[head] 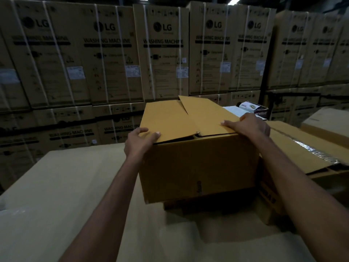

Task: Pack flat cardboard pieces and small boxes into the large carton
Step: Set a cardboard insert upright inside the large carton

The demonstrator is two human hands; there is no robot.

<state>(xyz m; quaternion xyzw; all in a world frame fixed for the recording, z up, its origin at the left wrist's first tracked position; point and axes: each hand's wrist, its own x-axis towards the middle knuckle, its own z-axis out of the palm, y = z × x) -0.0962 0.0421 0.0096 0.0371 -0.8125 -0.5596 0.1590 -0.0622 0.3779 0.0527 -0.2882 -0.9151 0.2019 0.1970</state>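
Observation:
A large brown carton [198, 167] stands in front of me on a flatter cardboard piece [207, 205]. Its top flaps [188, 118] are folded down, the far right one lifting slightly. My left hand [138, 143] grips the carton's near left top corner, thumb on the flap. My right hand [249, 124] presses flat on the right flap at the near right corner. The carton's inside is hidden.
The carton rests on a wide pale cardboard surface [66, 186]. A taped flattened carton [302, 148] lies at the right, a small printed box [253, 108] behind it. Stacked washing machine cartons [113, 53] wall off the back.

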